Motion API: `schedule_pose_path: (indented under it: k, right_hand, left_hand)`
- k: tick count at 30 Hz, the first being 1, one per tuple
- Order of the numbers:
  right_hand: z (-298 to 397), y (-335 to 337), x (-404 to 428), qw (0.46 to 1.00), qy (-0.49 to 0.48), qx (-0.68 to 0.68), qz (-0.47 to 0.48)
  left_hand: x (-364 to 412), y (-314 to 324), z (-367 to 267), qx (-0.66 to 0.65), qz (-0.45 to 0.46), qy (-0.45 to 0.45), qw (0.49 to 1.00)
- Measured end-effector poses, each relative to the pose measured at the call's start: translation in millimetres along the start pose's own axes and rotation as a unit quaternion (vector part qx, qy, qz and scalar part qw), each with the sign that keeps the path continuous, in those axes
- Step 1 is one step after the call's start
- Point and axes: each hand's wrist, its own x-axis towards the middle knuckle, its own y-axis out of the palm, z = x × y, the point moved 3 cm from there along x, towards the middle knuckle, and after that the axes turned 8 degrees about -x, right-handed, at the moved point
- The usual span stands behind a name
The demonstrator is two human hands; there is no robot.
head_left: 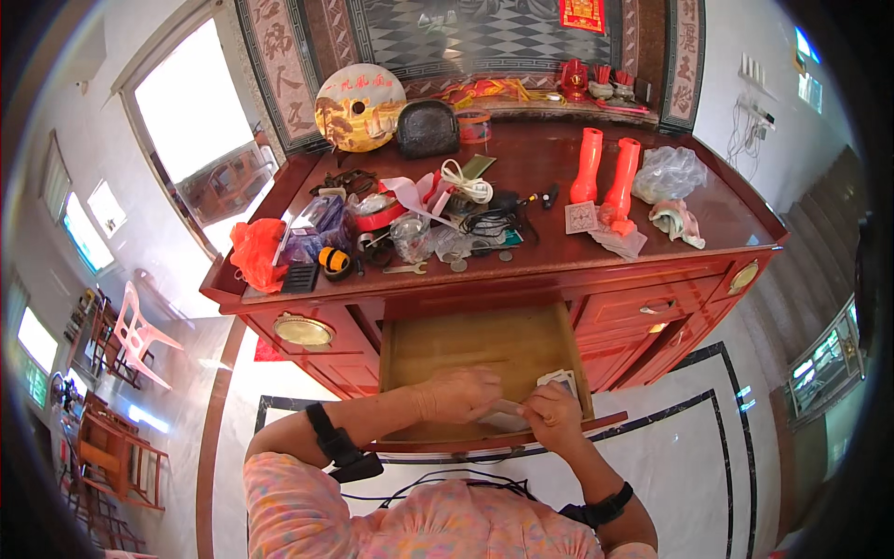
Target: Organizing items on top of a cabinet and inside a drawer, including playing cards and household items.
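Observation:
Both my hands are over an open wooden drawer [447, 342] of the red cabinet. Between them is a small pale flat item [508, 407], perhaps a card or paper; its near end is pinched by my right hand [555, 414]. My left hand [462, 395] is curled at its other side, and its fingertips are partly hidden. A stack of playing cards [559, 378] lies in the drawer's right side, just behind my right hand. Another pale, flat item [504, 421] shows below my hands, close to the drawer front.
On the cabinet top [538, 244] stand two red vases [588, 168], with spread playing cards [618, 241] and a plastic bag [669, 175] nearby. Cables, tape rolls, a wrench [405, 268] and a red bag [258, 255] clutter the left half. The drawer front [601, 423] juts towards me.

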Motion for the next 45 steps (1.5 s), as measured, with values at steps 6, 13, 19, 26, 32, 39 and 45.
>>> schedule_pose_path:
  k: [6, 13, 19, 26, 32, 39, 45]
  right_hand:
    - [-1, 0, -3, 0.999, -0.015, -0.029, 0.016]
    - [6, 0, 1, 1.0, -0.001, -0.01, -0.012]
    - [4, -3, 0, 1.0, -0.004, -0.002, -0.019]
    - [3, -1, -1, 1.0, -0.009, 0.015, -0.014]
    - [-4, 4, -5, 1.0, -0.009, 0.013, -0.005]
    - [-6, 7, -9, 0.999, 0.029, -0.011, 0.023]
    - [-12, 6, -8, 0.99, 0.133, 0.017, -0.043]
  left_hand:
    - [3, 7, 0, 0.025, 0.022, -0.005, 0.999]
    - [19, 7, -13, 0.071, -0.015, -0.023, 0.997]
    - [24, 15, -10, 0.097, 0.015, 0.005, 0.995]
    - [22, 21, -4, 0.092, 0.038, 0.009, 0.995]
    - [24, 24, -9, 0.108, 0.1, -0.037, 0.988]
    - [27, 29, -8, 0.101, 0.173, -0.118, 0.973]
    - [23, 16, 7, 0.061, 0.206, -0.199, 0.956]
